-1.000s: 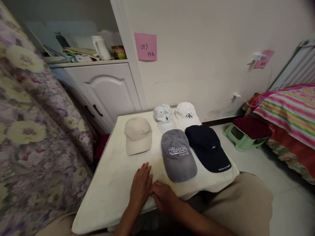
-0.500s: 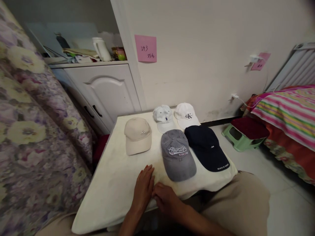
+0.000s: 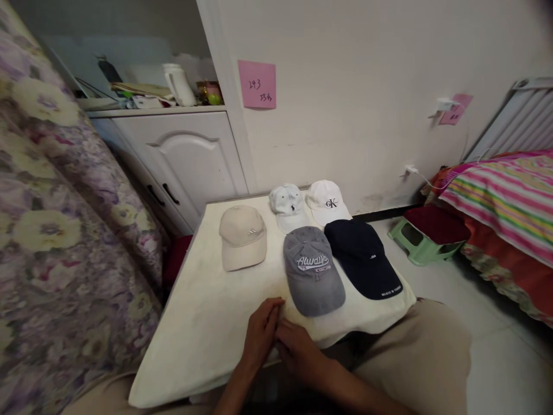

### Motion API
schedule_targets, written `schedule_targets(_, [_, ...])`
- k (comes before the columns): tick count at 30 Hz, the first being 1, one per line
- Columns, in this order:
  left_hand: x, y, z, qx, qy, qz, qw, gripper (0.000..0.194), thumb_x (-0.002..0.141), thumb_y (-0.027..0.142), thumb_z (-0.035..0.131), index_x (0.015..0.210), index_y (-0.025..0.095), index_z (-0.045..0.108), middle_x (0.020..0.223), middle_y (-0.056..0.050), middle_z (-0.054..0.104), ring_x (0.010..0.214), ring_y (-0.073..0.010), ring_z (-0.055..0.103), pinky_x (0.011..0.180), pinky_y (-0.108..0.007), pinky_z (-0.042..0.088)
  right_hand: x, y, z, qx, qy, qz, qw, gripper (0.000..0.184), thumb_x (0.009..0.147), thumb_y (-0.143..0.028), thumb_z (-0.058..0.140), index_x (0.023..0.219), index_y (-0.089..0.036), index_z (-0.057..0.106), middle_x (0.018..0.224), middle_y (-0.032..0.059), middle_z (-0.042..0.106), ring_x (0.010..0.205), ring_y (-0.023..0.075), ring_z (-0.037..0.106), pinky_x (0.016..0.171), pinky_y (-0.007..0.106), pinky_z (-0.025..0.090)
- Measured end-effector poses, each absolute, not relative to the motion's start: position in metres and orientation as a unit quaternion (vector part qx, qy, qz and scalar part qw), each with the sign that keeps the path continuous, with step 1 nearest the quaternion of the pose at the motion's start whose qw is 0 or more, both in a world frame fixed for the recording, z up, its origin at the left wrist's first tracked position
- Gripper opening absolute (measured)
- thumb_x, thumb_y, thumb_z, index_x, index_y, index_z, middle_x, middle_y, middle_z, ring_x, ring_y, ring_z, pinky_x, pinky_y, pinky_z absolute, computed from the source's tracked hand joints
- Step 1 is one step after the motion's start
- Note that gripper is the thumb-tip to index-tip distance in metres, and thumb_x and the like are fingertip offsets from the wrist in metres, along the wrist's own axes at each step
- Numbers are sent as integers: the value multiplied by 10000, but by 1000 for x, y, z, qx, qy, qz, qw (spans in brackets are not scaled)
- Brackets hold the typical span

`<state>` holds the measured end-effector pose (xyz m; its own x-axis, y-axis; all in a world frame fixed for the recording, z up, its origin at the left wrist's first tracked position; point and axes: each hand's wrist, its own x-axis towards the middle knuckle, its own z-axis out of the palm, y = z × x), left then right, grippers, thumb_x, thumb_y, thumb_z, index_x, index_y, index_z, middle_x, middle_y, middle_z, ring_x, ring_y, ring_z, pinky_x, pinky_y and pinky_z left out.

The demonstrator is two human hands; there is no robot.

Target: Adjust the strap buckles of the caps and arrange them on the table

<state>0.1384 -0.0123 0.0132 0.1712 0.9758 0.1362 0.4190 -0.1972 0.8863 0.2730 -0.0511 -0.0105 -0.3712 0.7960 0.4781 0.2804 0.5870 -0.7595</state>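
Note:
My left hand [image 3: 261,329] rests near the front edge of the cloth-covered table, fingers drawn together and curled, with nothing seen in it. Right beside it my right hand [image 3: 297,346] is closed, its knuckles close to the left fingers; no object shows in it. Nearest to both is a grey baseball cap [image 3: 311,276] lettered "Always". To its right a navy cap [image 3: 360,253] lies with its brim towards me. A beige cap [image 3: 243,236] sits at the left. Behind are a pale blue cap [image 3: 286,203] and a white cap [image 3: 327,202] with black letters.
Cream cloth [image 3: 194,340] covers the table. A floral curtain [image 3: 52,219] hangs on the left, and a white cabinet [image 3: 181,155] with a white jug [image 3: 179,85] stands behind. On the right are a green stool [image 3: 412,245] and a bed with a striped cover [image 3: 510,193].
My left hand has slid slightly right and nearer to me, and its fingers have gone from flat to curled. The right hand has shifted slightly right. The caps lie as before.

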Motion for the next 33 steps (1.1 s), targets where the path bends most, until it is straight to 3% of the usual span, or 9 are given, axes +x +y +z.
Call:
schedule_targets(11, [139,-13,14,667,523,377,373,311,925,374,458,987,195,705,982,-88,759,905,-236,707,837,-361,560,274,-50,-14,-354,-784,296,415,220,864,-77,481,1015,-172,610,1088,113,664,1050,237,604,939,375,497])
schedule_targets(16, [138,-14,14,673,532,363,363,311,920,375,461,987,191,703,956,-75,762,873,-231,706,814,-347,556,273,-49,-15,-353,-785,291,417,209,898,-108,459,1018,-173,617,1045,106,669,1003,225,616,894,352,513])
schedule_targets(25, [136,-13,12,671,536,351,373,319,919,400,475,1005,189,698,1000,-82,766,932,-247,710,842,-356,552,274,-49,-10,-347,-790,289,415,268,883,-95,452,1081,-167,618,1108,118,670,1064,228,610,954,371,500])
schedule_targets(33, [135,-13,12,671,540,345,373,323,918,392,470,1030,197,702,983,-79,773,959,-251,716,782,-335,571,273,-49,-8,-342,-786,286,427,243,886,-109,441,1039,-164,622,1044,115,679,982,228,619,878,360,521])
